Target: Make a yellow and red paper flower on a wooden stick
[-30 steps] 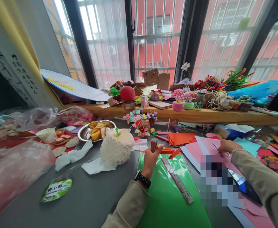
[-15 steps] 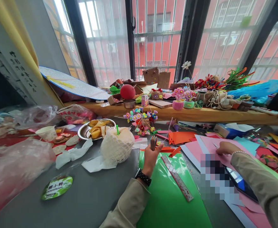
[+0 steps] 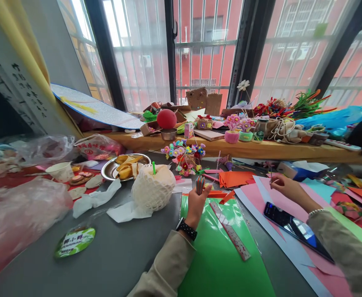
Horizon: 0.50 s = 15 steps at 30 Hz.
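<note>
Right hand [image 3: 284, 189] has been shifted left and a bit farther over the pink paper [image 3: 289, 205], with something thin [image 3: 271, 178] pinched in its fingers, honestly too small to make out. Meanwhile, some coloured strips [image 3: 200, 185] are gripped upright in the left hand [image 3: 196, 207], above the far end of the green sheet [image 3: 218, 255].

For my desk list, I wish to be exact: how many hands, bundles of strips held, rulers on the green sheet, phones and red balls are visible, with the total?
Hands: 2 (left hand, right hand)
Bundle of strips: 1
Ruler: 1
Phone: 1
Red ball: 1
Total: 6
</note>
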### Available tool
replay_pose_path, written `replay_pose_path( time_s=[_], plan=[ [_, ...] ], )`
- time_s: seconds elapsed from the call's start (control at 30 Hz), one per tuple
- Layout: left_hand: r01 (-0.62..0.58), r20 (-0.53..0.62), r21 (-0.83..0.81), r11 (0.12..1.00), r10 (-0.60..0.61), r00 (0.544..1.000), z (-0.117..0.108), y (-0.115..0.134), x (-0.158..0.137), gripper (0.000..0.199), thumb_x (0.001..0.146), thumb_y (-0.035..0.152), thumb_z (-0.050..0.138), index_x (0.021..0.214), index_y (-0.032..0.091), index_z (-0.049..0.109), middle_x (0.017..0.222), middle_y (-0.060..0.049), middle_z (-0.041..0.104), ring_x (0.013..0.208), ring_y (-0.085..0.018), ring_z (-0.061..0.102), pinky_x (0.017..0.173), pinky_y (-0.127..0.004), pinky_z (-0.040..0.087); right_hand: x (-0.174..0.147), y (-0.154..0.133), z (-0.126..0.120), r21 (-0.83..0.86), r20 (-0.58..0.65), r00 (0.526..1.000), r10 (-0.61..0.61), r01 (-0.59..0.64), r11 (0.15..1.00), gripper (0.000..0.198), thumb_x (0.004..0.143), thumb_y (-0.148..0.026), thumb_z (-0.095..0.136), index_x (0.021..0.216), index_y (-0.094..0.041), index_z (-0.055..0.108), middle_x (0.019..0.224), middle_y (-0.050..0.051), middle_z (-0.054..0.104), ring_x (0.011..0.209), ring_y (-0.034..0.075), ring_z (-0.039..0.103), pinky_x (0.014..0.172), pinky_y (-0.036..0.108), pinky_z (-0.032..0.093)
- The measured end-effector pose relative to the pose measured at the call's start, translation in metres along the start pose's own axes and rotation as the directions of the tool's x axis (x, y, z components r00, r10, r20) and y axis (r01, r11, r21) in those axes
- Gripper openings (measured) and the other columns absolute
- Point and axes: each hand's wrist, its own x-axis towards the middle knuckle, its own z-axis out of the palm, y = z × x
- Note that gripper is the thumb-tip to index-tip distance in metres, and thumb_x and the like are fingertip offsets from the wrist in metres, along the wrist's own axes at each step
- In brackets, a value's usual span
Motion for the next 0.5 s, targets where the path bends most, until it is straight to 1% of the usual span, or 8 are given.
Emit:
replay_pose_path(
  time_s=[0.03, 0.07, 0.13, 0.2, 0.27, 0.37, 0.43, 0.5],
  plan=[
    [-0.014, 0.005, 0.014, 1.000, 0.014, 1.000, 0.000, 0.000, 0.000, 0.037, 0.052, 0.048, 0.059, 0.061, 0.012, 0.055, 0.038, 0.008, 0.032, 0.040, -0.006, 0.031, 0.041, -0.019, 0.024, -0.006, -0.010, 0.003, 0.069, -0.044, 0.996, -0.078, 0.080, 0.994, 0.016, 0.064, -0.030, 0.045, 0.075, -0.019, 0.050, 0.070, 0.003, 0.062, 0.063, 0.016, 0.057, 0.057, 0.024, 0.040],
    [-0.024, 0.007, 0.025, 0.999, 0.024, 1.000, -0.001, 0.001, 0.000, 0.038, 0.052, 0.049, 0.059, 0.061, 0.012, 0.055, 0.038, 0.007, 0.032, 0.040, -0.006, 0.032, 0.041, -0.019, 0.024, -0.013, -0.021, 0.006, 0.122, -0.043, 0.989, -0.141, 0.146, 0.982, 0.017, 0.065, -0.031, 0.045, 0.076, -0.019, 0.048, 0.069, 0.003, 0.061, 0.062, 0.015, 0.057, 0.057, 0.025, 0.041],
    [-0.038, 0.011, 0.040, 0.998, 0.037, 0.999, -0.001, 0.002, -0.001, 0.039, 0.053, 0.050, 0.057, 0.061, 0.012, 0.055, 0.038, 0.007, 0.033, 0.041, -0.006, 0.032, 0.042, -0.019, 0.025, -0.029, -0.044, 0.013, 0.181, -0.034, 0.975, -0.221, 0.223, 0.958, 0.016, 0.065, -0.031, 0.046, 0.076, -0.020, 0.045, 0.068, 0.002, 0.059, 0.058, 0.014, 0.054, 0.056, 0.024, 0.041],
    [-0.043, 0.022, 0.044, 0.998, 0.042, 0.999, -0.002, 0.003, -0.001, 0.041, 0.054, 0.052, 0.056, 0.061, 0.012, 0.055, 0.039, 0.007, 0.033, 0.042, -0.006, 0.033, 0.042, -0.019, 0.025, -0.048, -0.067, 0.022, 0.202, -0.053, 0.964, -0.259, 0.264, 0.943, 0.019, 0.065, -0.029, 0.046, 0.081, -0.020, 0.041, 0.065, 0.000, 0.056, 0.053, 0.012, 0.051, 0.052, 0.023, 0.040],
    [-0.037, 0.034, 0.043, 0.998, 0.036, 0.999, -0.002, 0.005, -0.001, 0.042, 0.054, 0.052, 0.055, 0.061, 0.011, 0.055, 0.039, 0.007, 0.033, 0.041, -0.006, 0.033, 0.042, -0.019, 0.025, -0.063, -0.087, 0.033, 0.218, -0.048, 0.962, -0.270, 0.274, 0.937, 0.022, 0.064, -0.025, 0.046, 0.084, -0.020, 0.039, 0.065, -0.001, 0.054, 0.050, 0.011, 0.048, 0.049, 0.023, 0.039],
    [-0.020, 0.045, 0.035, 0.999, 0.018, 0.999, -0.001, 0.005, -0.001, 0.041, 0.054, 0.052, 0.055, 0.060, 0.011, 0.055, 0.039, 0.008, 0.031, 0.039, -0.005, 0.030, 0.040, -0.019, 0.023, -0.076, -0.107, 0.052, 0.187, 0.036, 0.953, -0.300, 0.288, 0.939, 0.014, 0.061, -0.020, 0.047, 0.073, -0.020, 0.039, 0.064, -0.002, 0.053, 0.051, 0.011, 0.047, 0.050, 0.023, 0.036],
    [-0.015, 0.047, 0.031, 0.999, 0.014, 0.999, -0.001, 0.004, 0.000, 0.041, 0.055, 0.051, 0.055, 0.060, 0.011, 0.054, 0.038, 0.008, 0.029, 0.037, -0.004, 0.028, 0.039, -0.019, 0.022, -0.078, -0.116, 0.063, 0.186, 0.022, 0.962, -0.271, 0.263, 0.947, 0.017, 0.060, -0.019, 0.049, 0.072, -0.020, 0.038, 0.063, -0.002, 0.054, 0.054, 0.012, 0.048, 0.052, 0.024, 0.036],
    [-0.019, 0.042, 0.032, 0.999, 0.017, 0.999, -0.001, 0.003, 0.000, 0.040, 0.056, 0.051, 0.055, 0.059, 0.011, 0.054, 0.037, 0.008, 0.028, 0.037, -0.004, 0.027, 0.039, -0.019, 0.022, -0.077, -0.124, 0.072, 0.243, 0.003, 0.978, -0.207, 0.200, 0.949, 0.020, 0.061, -0.022, 0.052, 0.074, -0.021, 0.038, 0.060, -0.003, 0.053, 0.053, 0.013, 0.048, 0.051, 0.024, 0.035]
  ],
)
